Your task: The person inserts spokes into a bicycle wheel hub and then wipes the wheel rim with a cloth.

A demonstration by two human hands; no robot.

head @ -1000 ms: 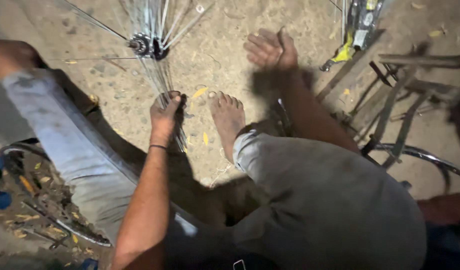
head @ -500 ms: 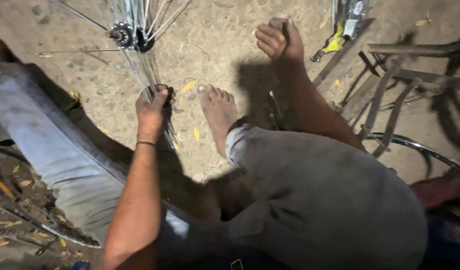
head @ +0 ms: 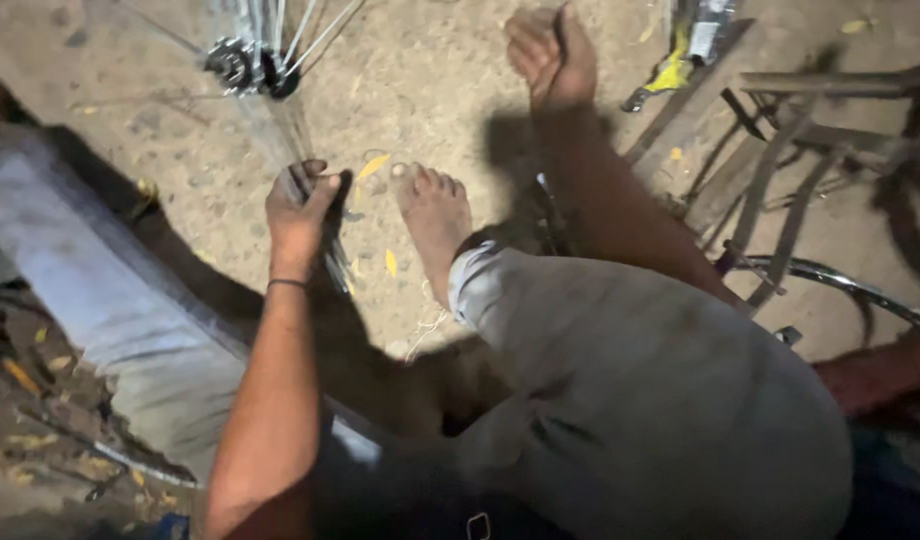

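**Left hand on the spokes, right hand lifted with a thin tool**

I see my left hand closed around a bunch of wheel spokes just below the hub, which sits near the top of view over the dirt floor. My right hand is raised, well apart from the wheel, fingers pinched on a thin dark tool; I cannot tell what kind. My bare foot rests just beside the left hand.

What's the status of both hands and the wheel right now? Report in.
Left hand closed on wheel spokes below the hub. Right hand raised, fist around a thin dark item, unclear what. Bare foot beside the spokes.
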